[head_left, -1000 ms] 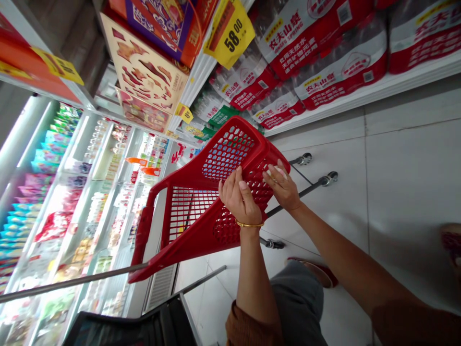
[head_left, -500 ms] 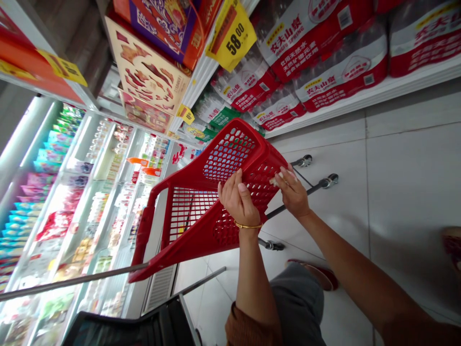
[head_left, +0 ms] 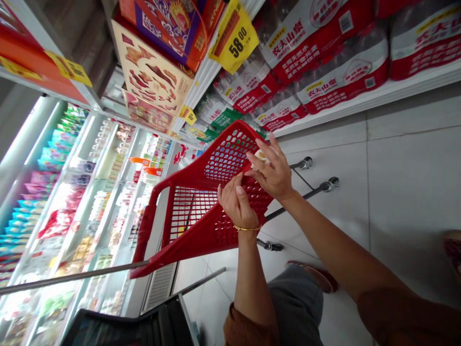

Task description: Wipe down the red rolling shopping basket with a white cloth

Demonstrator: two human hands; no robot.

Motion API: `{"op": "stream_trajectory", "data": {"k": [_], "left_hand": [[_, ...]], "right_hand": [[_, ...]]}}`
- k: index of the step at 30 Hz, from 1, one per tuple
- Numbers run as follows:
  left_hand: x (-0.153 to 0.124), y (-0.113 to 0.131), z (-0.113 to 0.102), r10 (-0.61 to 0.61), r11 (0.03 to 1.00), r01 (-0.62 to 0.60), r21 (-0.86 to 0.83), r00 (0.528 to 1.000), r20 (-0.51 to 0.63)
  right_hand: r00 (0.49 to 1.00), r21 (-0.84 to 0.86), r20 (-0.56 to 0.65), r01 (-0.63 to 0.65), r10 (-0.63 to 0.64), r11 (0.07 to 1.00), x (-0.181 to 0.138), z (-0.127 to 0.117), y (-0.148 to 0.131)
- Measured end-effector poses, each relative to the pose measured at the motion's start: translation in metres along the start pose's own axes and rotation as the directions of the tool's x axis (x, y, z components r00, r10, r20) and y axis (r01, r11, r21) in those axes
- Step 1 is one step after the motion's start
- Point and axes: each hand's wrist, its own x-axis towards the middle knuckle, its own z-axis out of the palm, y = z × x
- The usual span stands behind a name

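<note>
My left hand [head_left: 238, 204], with a gold bracelet at the wrist, hovers over the red shopping cart [head_left: 194, 235]. Its fingers are curled in toward the palm, and whatever they may hold is hidden. Just beyond it, my right hand [head_left: 275, 173] has its fingers bent around a small white and yellowish-brown piece [head_left: 260, 155], its kind unclear. The fingertips of both hands are close together; I cannot tell whether they touch. The cart's mesh basket lies behind both hands.
Shelves with red-labelled water bottle packs [head_left: 320, 91] line the top right, near boxed goods [head_left: 154, 72] and a yellow price tag [head_left: 234, 38]. Lit shelves [head_left: 90, 202] fill the left. Cart wheels [head_left: 329, 184] stand on the tiled floor [head_left: 410, 192]. A black object [head_left: 144, 327] is at the bottom.
My right hand has moved up and left, toward my left hand, and its fingers have lifted with the small pale piece. My left hand has hardly moved.
</note>
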Motion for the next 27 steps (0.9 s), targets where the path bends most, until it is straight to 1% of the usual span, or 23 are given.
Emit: {"op": "stream_trajectory", "data": {"k": [2,6,11,16,20,27], "left_hand": [[0.0,0.0,-0.001,-0.013,1.0,0.013,-0.006,1.0,0.005],[0.0,0.001,-0.003,-0.019,0.997,0.018,-0.069,1.0,-0.011],[-0.001,-0.002,-0.004,-0.038,0.996,0.036,-0.082,0.999,-0.014],[-0.001,-0.004,-0.004,-0.045,0.995,0.043,-0.091,0.999,-0.026],[-0.002,-0.007,-0.005,-0.052,0.993,0.05,-0.108,0.998,-0.019],[-0.004,-0.011,-0.007,-0.064,0.99,0.06,-0.127,0.997,-0.033]], "right_hand": [[1.0,-0.001,-0.004,0.01,-0.01,1.0,-0.003,0.002,0.004],[0.998,0.004,-0.052,0.042,-0.041,0.999,-0.014,0.001,0.01],[0.999,0.037,0.007,-0.044,0.043,0.998,-0.032,0.0,0.015],[0.997,0.055,-0.035,-0.066,0.068,0.996,-0.058,0.0,0.025],[0.993,0.085,-0.014,-0.115,0.116,0.99,-0.069,-0.003,0.027],[0.987,0.059,0.002,-0.16,0.16,0.985,-0.09,-0.009,0.034]]}}
